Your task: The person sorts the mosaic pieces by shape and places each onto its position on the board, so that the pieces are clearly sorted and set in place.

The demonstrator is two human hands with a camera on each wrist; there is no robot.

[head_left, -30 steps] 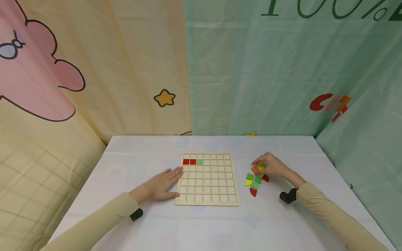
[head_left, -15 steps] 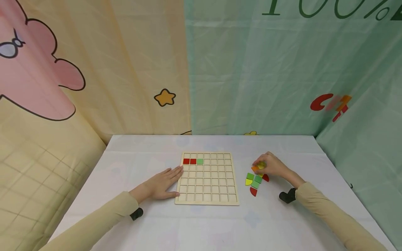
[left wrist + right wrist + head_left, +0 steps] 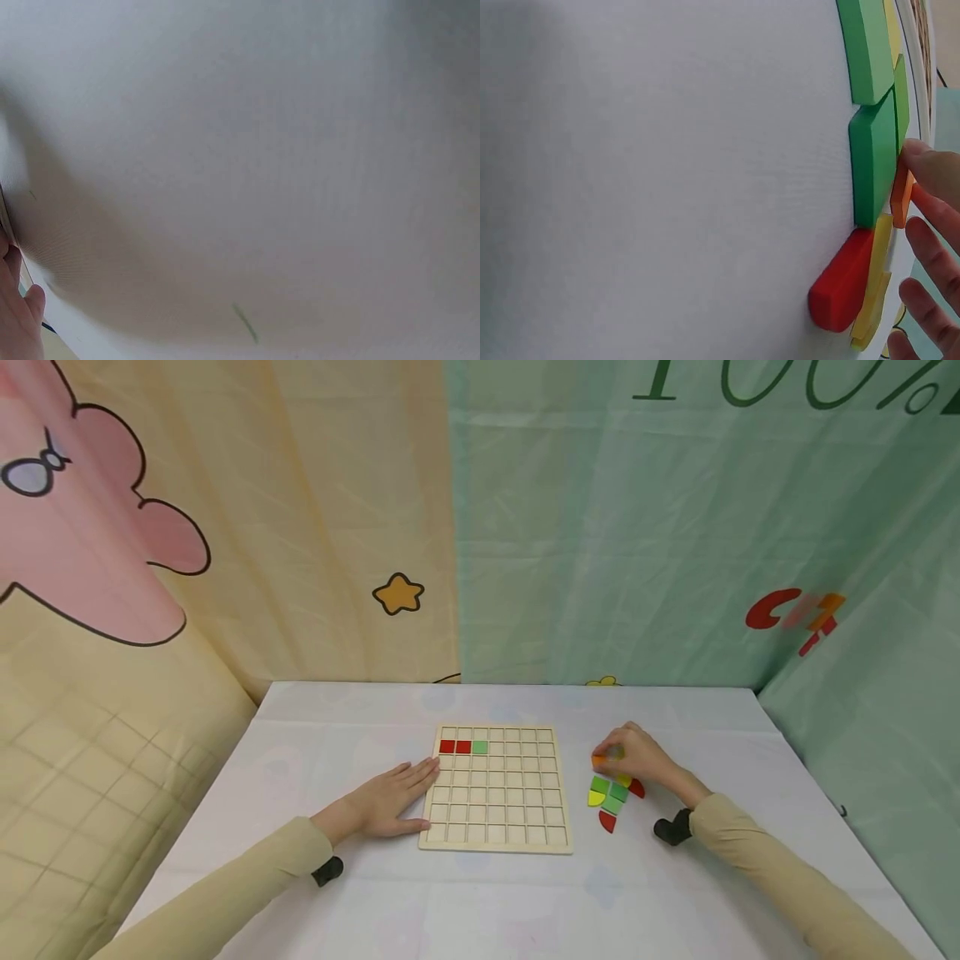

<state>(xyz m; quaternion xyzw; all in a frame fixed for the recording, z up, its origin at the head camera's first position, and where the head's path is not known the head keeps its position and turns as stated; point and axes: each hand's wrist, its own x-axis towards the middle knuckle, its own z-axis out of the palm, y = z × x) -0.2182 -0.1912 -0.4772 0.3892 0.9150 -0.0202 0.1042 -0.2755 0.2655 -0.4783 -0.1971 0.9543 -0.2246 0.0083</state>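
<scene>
My left hand (image 3: 390, 799) lies flat with fingers extended, its fingertips on the left rim of a square wooden grid board (image 3: 495, 850). Two red square tiles (image 3: 447, 747) and a light green tile (image 3: 480, 747) sit side by side in the board's second row. To the right of the board, my right hand (image 3: 641, 756) pinches an orange tile (image 3: 901, 196) between thumb and index finger, above a small pile of pieces. Under and beside it are green tiles (image 3: 873, 165), yellow pieces (image 3: 874, 300) and a red rounded piece (image 3: 840, 285). The palm hides part of the pile in the head view.
A yellow quarter-round piece (image 3: 596, 797) and a red one (image 3: 607, 820) lie at the pile's near side. The white-covered table (image 3: 375, 910) backs onto printed curtains (image 3: 570, 527). Black camera mounts (image 3: 672, 828) hang under both wrists.
My right hand has shifted slightly left with the orange tile, away from the yellow pieces. The left hand stays in place on the board's rim.
</scene>
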